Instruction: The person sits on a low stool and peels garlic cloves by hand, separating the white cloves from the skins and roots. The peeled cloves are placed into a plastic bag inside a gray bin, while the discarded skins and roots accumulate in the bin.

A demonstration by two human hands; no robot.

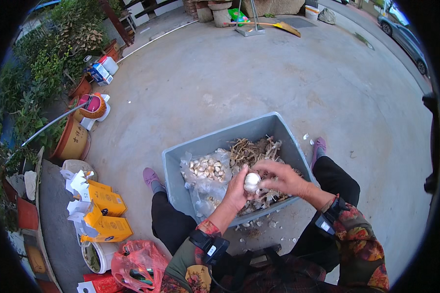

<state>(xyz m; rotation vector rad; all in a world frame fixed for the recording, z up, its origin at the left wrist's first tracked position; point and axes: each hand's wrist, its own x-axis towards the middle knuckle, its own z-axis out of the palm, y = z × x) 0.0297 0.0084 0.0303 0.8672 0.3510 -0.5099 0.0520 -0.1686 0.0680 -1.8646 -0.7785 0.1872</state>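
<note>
A white garlic bulb (252,182) is held in my left hand (237,190), above a grey plastic bin (220,137). Close on the bulb's right side is my right hand (280,177), its fingers spread and curved; whether a fingertip touches the bulb is hard to tell. Inside the bin, at the left, separated garlic cloves (207,168) lie in a clear plastic bag (201,190). Dry garlic stalks and roots (253,150) fill the bin's right part, partly hidden by my hands.
My feet in purple shoes (151,176) flank the bin. Garlic skin scraps (273,224) litter the concrete floor (205,91). Yellow cartons (112,229), a white bucket (104,256) and a red plastic bag (139,262) stand at the left, below potted plants (73,137). A broom (288,28) lies far ahead.
</note>
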